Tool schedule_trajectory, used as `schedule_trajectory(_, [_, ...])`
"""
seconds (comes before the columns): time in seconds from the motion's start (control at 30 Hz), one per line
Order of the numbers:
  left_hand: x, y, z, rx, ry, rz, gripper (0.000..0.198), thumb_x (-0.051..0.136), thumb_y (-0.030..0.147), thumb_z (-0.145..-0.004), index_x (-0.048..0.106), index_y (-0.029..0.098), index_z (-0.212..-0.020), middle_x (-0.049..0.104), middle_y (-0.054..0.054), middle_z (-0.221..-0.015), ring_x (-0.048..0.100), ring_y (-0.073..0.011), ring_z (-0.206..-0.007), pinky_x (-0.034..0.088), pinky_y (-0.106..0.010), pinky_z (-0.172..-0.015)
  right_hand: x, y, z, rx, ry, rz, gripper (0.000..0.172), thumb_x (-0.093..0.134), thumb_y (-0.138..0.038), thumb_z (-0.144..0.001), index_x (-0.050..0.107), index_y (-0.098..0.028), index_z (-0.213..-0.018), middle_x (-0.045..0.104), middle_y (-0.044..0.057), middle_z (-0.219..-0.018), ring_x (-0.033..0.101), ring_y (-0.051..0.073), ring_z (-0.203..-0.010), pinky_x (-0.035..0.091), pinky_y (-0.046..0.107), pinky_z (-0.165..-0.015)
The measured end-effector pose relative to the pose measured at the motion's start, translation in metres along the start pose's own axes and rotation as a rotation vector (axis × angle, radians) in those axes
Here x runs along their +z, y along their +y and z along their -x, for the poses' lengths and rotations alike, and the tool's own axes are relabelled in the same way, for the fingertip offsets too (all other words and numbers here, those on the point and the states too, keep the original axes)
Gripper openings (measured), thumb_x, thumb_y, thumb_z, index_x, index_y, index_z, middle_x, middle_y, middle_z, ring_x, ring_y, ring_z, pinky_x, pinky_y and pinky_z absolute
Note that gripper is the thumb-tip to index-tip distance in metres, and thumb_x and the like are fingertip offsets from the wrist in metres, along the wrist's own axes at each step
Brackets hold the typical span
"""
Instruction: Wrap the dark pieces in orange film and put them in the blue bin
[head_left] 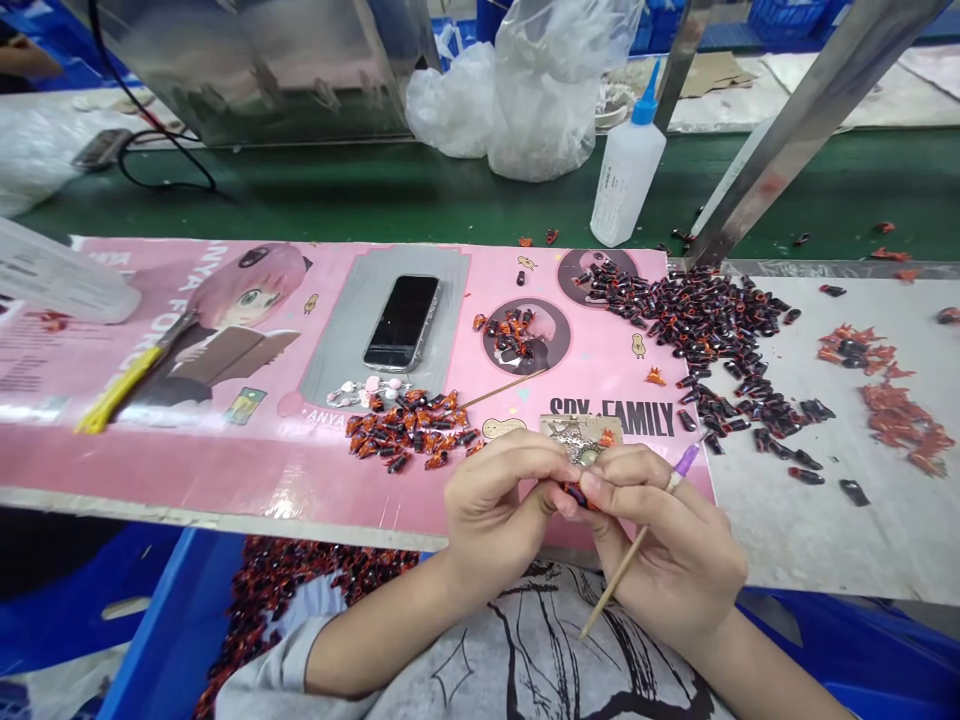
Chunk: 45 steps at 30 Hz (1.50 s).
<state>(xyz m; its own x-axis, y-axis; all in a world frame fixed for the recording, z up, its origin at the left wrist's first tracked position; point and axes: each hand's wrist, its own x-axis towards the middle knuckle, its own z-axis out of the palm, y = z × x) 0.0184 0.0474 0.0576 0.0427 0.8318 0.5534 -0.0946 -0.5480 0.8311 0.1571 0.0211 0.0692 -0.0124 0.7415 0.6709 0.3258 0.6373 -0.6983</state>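
Note:
My left hand (499, 510) and my right hand (667, 540) meet over the front edge of a pink printed mat (225, 470). Between their fingertips is a small black-and-orange piece (576, 493), partly hidden by my fingers. My right hand also grips a thin wooden stick (615, 580), which points down toward my lap. Just beyond my fingers lie a small card with a metallic charm (581, 442) and a purple-tipped tool (687, 460). A heap of similar black-and-orange pieces (409, 430) sits left of my hands. Loose black capsule-shaped pieces (720, 345) spread to the right.
A smartphone (401, 322) lies on the mat, and a blue-capped glue bottle (628, 165) stands behind it. Orange scraps (900, 425) lie on a white sheet at right. A blue bin (172, 630) holding more pieces sits below the bench edge. A metal strut (810, 120) rises at back right.

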Motion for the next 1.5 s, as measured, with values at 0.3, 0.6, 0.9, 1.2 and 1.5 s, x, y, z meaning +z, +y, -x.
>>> schedule_trajectory(0.3, [-0.012,-0.003,-0.005,-0.516,-0.068,0.508,0.016,0.082,0.041,-0.08,0.077,0.027,-0.083,0.067,0.0,-0.072,0.057,-0.0084,-0.059,0.044,-0.016,-0.048,-0.02,0.01,0.008,0.07,0.004,0.017,0.029,0.058,-0.036,-0.101,0.067,-0.022,-0.125,0.074,0.009,-0.113,0.068,0.023,-0.109,0.057,0.04,-0.094])
schedule_trajectory(0.6, [-0.061,-0.077,-0.072,-0.4,-0.164,-0.522,0.007,0.075,0.024,-0.076,0.079,0.021,-0.08,0.078,-0.005,-0.081,0.062,-0.0172,-0.064,0.048,-0.029,-0.06,-0.054,0.024,0.03,0.372,0.441,0.283,0.028,0.066,-0.033,-0.095,0.072,-0.028,-0.122,0.076,0.003,-0.099,0.071,0.023,-0.087,0.055,0.04,-0.084])
schedule_trajectory(0.9, [-0.055,-0.107,-0.089,-0.251,-0.195,-0.643,0.016,0.07,0.019,-0.079,0.077,0.019,-0.093,0.075,-0.012,-0.111,0.068,-0.0258,-0.1,0.054,-0.039,-0.086,-0.081,0.025,0.04,0.371,0.619,0.325,0.031,0.069,-0.031,-0.092,0.072,-0.024,-0.122,0.072,0.007,-0.093,0.068,0.025,-0.079,0.053,0.044,-0.078])
schedule_trajectory(1.2, [0.058,-0.097,-0.08,0.058,-0.783,-0.81,0.024,0.059,0.013,-0.091,0.072,0.019,-0.11,0.07,-0.011,-0.119,0.065,-0.0262,-0.109,0.053,-0.039,-0.095,-0.073,0.028,0.035,0.192,0.784,0.119,0.041,0.045,-0.048,-0.103,0.073,-0.022,-0.117,0.068,0.004,-0.077,0.064,0.022,-0.063,0.049,0.039,-0.065])
schedule_trajectory(1.5, [0.104,-0.138,-0.117,0.002,-0.766,-0.945,0.035,0.041,0.001,-0.091,0.069,0.011,-0.11,0.065,-0.019,-0.116,0.058,-0.0316,-0.112,0.047,-0.045,-0.097,-0.064,0.015,0.041,0.23,0.602,-0.084,0.063,0.034,-0.074,-0.097,0.052,-0.033,-0.14,0.062,0.0,-0.077,0.057,0.018,-0.064,0.05,0.033,-0.059])
